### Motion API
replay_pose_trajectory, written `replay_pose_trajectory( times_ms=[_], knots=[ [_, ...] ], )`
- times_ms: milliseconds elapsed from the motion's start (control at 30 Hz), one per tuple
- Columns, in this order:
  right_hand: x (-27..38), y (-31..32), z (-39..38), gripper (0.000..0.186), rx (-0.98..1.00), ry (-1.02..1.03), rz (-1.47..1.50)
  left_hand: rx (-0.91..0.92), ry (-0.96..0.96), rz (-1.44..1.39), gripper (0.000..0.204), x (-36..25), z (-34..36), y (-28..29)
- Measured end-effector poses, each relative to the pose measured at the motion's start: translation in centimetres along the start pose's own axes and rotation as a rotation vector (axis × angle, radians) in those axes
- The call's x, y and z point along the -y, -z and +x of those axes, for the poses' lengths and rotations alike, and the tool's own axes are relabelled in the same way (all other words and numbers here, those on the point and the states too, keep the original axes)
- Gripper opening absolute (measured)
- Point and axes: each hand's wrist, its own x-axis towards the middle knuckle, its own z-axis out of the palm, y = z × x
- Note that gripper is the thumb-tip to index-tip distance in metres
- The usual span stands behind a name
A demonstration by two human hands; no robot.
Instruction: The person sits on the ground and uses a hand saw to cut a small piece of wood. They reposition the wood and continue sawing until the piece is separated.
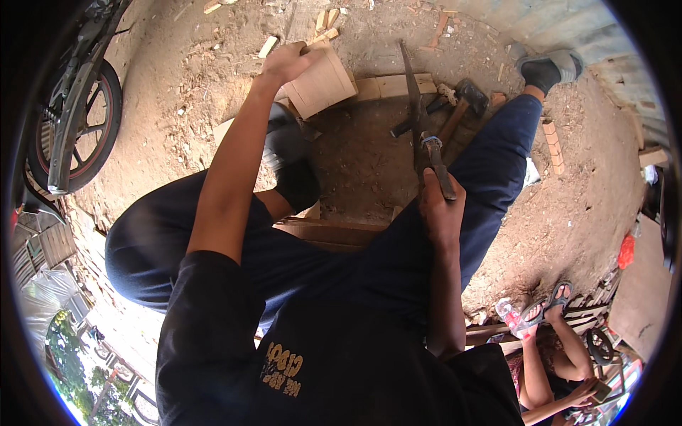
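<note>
My left hand (288,64) is closed over the upper left edge of a light brown board (323,85), which sits tilted beside my shoe. In my right hand (442,206) is the handle of a handsaw (413,89), its long narrow dark blade pointing away from me. Something pale is wrapped where its handle meets the blade. Just right of the blade lies a hammer (469,98) with a dark head and wooden handle. A smaller dark-handled tool (419,118) is partly hidden behind the saw.
A wooden piece (394,86) lies beyond my legs, with small offcuts (325,25) farther off. On the left a motorcycle wheel (96,117) stands close. At the lower right another person's feet (547,305) and a hand holding a phone (599,390) show.
</note>
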Motion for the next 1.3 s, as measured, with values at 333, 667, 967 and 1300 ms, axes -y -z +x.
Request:
replay_pose_trajectory(
  times_ms=[333, 667, 967, 1300],
  knots=[
    [3.3, 2.2, 1.6, 0.018, -0.113, -0.072, 0.195, 0.348, 0.068, -0.226, 0.068, 3.5, -0.8, 1.8],
    [3.6, 5.2, 6.5, 0.019, -0.154, 0.027, 0.127, 0.346, -0.034, 0.154, 0.072, -0.8, -3.8, -3.8],
    [-0.5, 4.6, 7.9, 0.019, -0.122, 0.046, 0.116, 0.323, -0.039, 0.266, 0.063, 0.3, -3.7, -4.9],
    [-1.8, 2.6, 7.8, 0.037, 0.061, 0.228, -0.789, 0.188, -0.072, 0.091, 0.088, -0.6, -4.6, -3.6]
  ],
)
